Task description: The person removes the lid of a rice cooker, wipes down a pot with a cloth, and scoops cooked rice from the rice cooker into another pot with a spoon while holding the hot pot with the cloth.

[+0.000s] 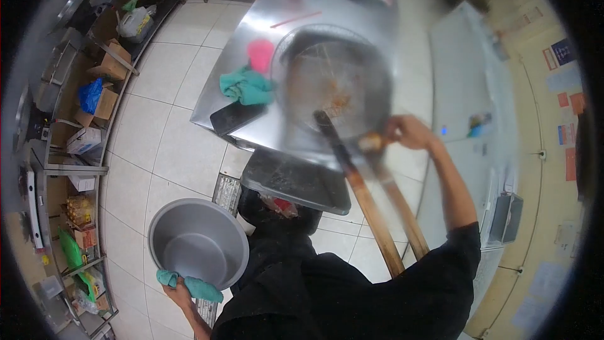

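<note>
My left hand (pixel 178 292) grips a teal cloth (pixel 204 288) against the near rim of a deep grey metal pot (pixel 198 245). The pot is tilted, its bare inside facing up. On the right, my right hand (pixel 409 132) is closed at the near edge of a large round pan (pixel 327 75), with a blurred tan thing (pixel 372 143) at its fingers. Brown residue lies in the pan. A long wooden pole (pixel 371 211) with a dark end reaches over the pan's rim. Beside it runs a second, blurred wooden pole (pixel 402 208).
The steel table (pixel 214 82) bears a folded teal cloth (pixel 246 85), a pink cup (pixel 261 55) and a flat black object (pixel 236 117). Below its front edge is a dark plastic lid (pixel 296 179) above a black bin. Loaded shelves (pixel 94 170) line the left; a white appliance (pixel 469 88) stands right.
</note>
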A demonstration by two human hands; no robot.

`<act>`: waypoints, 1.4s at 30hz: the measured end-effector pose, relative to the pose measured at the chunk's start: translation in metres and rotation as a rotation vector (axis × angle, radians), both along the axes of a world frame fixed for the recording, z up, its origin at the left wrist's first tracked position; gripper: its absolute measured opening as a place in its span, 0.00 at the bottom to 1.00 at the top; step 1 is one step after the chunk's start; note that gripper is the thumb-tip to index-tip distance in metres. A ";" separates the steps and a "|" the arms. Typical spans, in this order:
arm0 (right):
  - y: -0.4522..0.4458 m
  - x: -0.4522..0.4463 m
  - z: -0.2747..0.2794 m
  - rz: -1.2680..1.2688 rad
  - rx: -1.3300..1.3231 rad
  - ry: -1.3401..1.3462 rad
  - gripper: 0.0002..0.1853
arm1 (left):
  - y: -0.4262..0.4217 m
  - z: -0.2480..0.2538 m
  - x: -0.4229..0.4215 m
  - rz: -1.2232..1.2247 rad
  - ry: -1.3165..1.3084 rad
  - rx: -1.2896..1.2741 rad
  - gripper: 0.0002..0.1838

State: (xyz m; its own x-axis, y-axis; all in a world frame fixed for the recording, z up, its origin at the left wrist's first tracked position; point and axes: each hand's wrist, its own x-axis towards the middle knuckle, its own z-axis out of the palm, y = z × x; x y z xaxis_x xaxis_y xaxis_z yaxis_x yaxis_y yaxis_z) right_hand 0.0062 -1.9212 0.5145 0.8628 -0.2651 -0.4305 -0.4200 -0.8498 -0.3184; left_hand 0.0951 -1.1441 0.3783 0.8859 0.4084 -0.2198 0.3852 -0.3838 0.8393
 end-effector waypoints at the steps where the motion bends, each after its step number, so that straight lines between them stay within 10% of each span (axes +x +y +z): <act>1: -0.001 -0.003 0.005 -0.097 0.089 -0.010 0.10 | -0.002 0.003 0.001 -0.011 0.024 0.020 0.23; 28: 0.038 0.000 0.011 0.195 -0.254 0.612 0.30 | 0.015 -0.001 0.002 -0.077 -0.050 -0.043 0.22; 37: 0.146 0.036 0.176 -0.115 0.704 -0.272 0.24 | 0.008 -0.008 0.014 -0.115 -0.041 -0.059 0.21; 42: 0.246 0.035 0.247 0.404 1.198 -0.189 0.23 | -0.029 0.017 0.021 -0.169 -0.017 -0.061 0.20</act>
